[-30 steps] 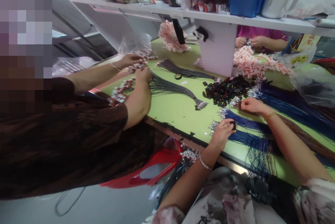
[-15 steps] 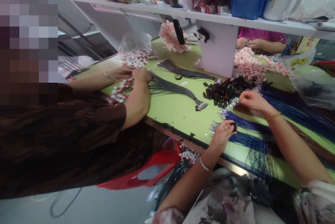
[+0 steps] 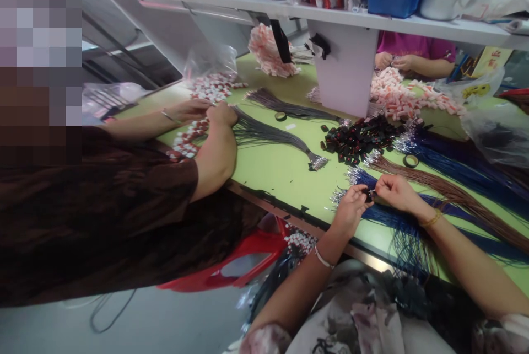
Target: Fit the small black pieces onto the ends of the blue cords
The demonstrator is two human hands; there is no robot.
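My left hand point(image 3: 349, 210) is closed in a pinch on a small black plastic connector point(image 3: 367, 195). Right beside it, my right hand point(image 3: 397, 193) pinches a thin wire by its silver tip point(image 3: 372, 192), which meets the connector or comes very close to it; the wire's colour is hidden by the fingers. Under and around both hands lie bundles of blue wires point(image 3: 384, 218) with silver terminals. A brown wire bundle point(image 3: 430, 176) runs just behind my right hand. Farther back is a heap of black connectors point(image 3: 355, 140).
At the left, a co-worker's hands point(image 3: 221, 113) work by grey wires point(image 3: 270, 134) and red-and-white connectors point(image 3: 185, 141). Another person's hands point(image 3: 397, 62) are across the table. Tape rolls point(image 3: 410, 161) lie about. A shelf point(image 3: 330, 16) overhangs the table; a red stool point(image 3: 231, 266) stands below.
My right hand has come from the terminal ends of the brown bundle down and toward me, meeting my left hand at the black connector. My left hand has hardly moved.
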